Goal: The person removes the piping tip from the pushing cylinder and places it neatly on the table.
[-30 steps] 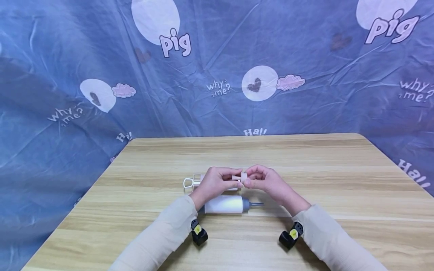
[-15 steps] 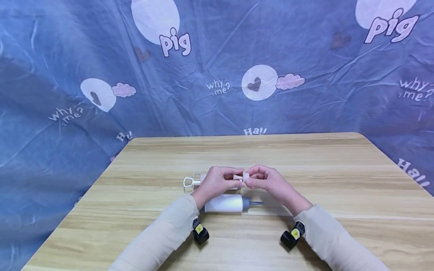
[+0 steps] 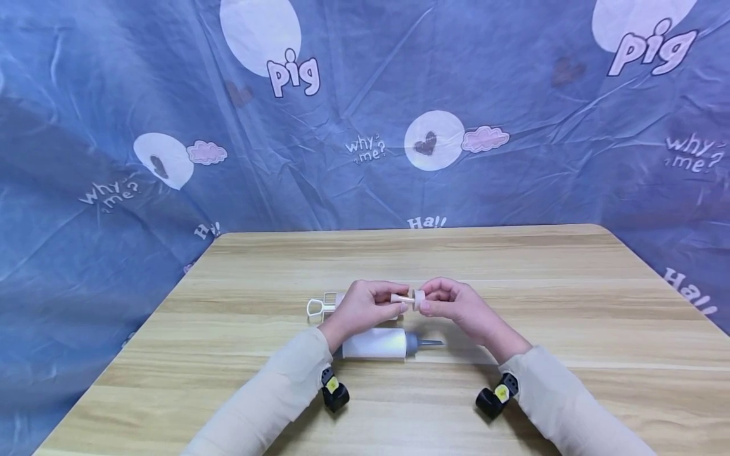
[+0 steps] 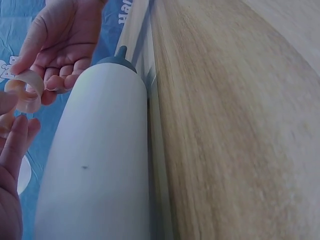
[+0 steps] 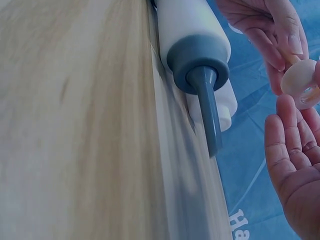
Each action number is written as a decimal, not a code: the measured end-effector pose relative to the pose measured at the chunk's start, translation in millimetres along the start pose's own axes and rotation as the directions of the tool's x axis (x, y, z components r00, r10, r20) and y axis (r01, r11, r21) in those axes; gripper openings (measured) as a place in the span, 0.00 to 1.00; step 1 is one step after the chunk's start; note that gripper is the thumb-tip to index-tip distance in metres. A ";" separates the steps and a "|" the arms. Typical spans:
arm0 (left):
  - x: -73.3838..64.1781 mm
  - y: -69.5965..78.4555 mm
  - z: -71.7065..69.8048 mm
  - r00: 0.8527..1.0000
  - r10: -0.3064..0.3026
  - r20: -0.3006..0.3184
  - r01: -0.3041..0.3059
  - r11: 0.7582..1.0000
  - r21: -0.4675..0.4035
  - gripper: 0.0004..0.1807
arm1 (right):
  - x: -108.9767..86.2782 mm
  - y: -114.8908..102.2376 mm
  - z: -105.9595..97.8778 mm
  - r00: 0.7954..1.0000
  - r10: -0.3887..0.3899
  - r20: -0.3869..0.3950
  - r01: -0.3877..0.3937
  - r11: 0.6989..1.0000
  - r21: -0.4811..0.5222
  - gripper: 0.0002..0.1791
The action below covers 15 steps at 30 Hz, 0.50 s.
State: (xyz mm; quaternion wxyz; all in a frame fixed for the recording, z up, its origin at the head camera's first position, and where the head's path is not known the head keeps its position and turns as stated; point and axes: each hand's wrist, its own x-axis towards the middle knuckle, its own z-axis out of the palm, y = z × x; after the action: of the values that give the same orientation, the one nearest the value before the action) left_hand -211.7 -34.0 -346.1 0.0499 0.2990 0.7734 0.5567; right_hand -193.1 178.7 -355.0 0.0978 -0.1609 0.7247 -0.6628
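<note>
1. Your left fingers [image 3: 390, 288] pinch a slim stem [image 3: 402, 299], your right fingers [image 3: 438, 309] a pale ring [image 3: 420, 299], above the desk [image 3: 513, 253].
2. You're apparently joining or separating them; the next move calls for alignment.
3. A bottle [image 3: 375, 342] lies nearer you.

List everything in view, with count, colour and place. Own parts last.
Small fitting: 1 ring with a stem (one piece or two, can't tell), pale, between both grips
Squeeze bottle: 1, white, lying on the table
Nozzle cap: 1, grey-blue, on the bottle's end
Loop-handled tube: 1, white, lying beyond the bottle, partly hidden
Table: 1, light wood-grain, under everything
Printed cloth: blue, behind the table
Wrist cameras: 2, black with yellow patches, one per wrist
Sleeves: 2, cream, on both arms
Left grip: 1, bare, pinching the stem
Right grip: 1, bare, pinching the ring
</note>
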 end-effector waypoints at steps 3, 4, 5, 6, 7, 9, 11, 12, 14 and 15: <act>-0.1 1.2 0.9 1.000 0.021 0.010 -0.022 0.999 0.036 0.16 | -1.4 1.1 -2.8 1.000 -0.004 -0.016 0.004 1.000 -0.014 0.11; 0.0 1.4 1.4 1.000 0.027 0.012 -0.027 0.998 0.051 0.16 | -1.8 1.8 -3.9 1.000 -0.004 -0.019 0.003 1.000 -0.016 0.11; 0.0 1.9 1.9 0.999 0.029 0.014 -0.030 0.998 0.062 0.15 | -2.4 2.4 -5.0 1.000 -0.003 -0.023 0.003 1.000 -0.019 0.11; 0.1 2.0 2.6 1.000 0.029 0.013 -0.030 0.997 0.073 0.15 | -3.0 3.1 -6.2 1.000 -0.002 -0.025 0.002 1.000 -0.019 0.11; 0.3 2.1 3.2 1.000 0.026 0.011 -0.027 0.996 0.082 0.15 | -3.7 3.8 -7.3 1.000 0.000 -0.027 0.000 1.000 -0.019 0.11; 0.7 1.9 4.1 1.000 0.017 0.004 -0.017 0.995 0.096 0.14 | -5.1 4.8 -9.9 0.999 0.000 -0.034 0.000 1.000 -0.018 0.11; 1.4 1.8 4.7 1.000 0.009 -0.002 -0.008 0.994 0.106 0.13 | -6.8 5.1 -12.5 0.999 -0.004 -0.047 0.003 1.000 -0.023 0.11; 1.7 1.6 4.9 1.000 0.008 -0.007 -0.007 0.993 0.117 0.13 | -7.6 5.0 -13.8 0.998 -0.007 -0.056 0.006 1.000 -0.026 0.11; 2.6 1.4 5.1 1.000 0.013 -0.012 -0.011 0.990 0.138 0.12 | -8.9 4.6 -16.3 0.997 -0.017 -0.078 0.013 0.999 -0.044 0.13; 3.1 1.5 5.1 1.000 0.019 -0.014 -0.017 0.989 0.148 0.11 | -9.5 4.3 -17.6 0.996 -0.019 -0.088 0.015 0.999 -0.051 0.13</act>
State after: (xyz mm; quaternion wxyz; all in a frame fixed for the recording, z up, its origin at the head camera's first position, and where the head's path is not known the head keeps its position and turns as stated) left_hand -211.4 -27.9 -345.8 0.0167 0.3044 0.8102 0.5005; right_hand -190.9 198.7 -358.1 0.0558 -0.1398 0.7434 -0.6517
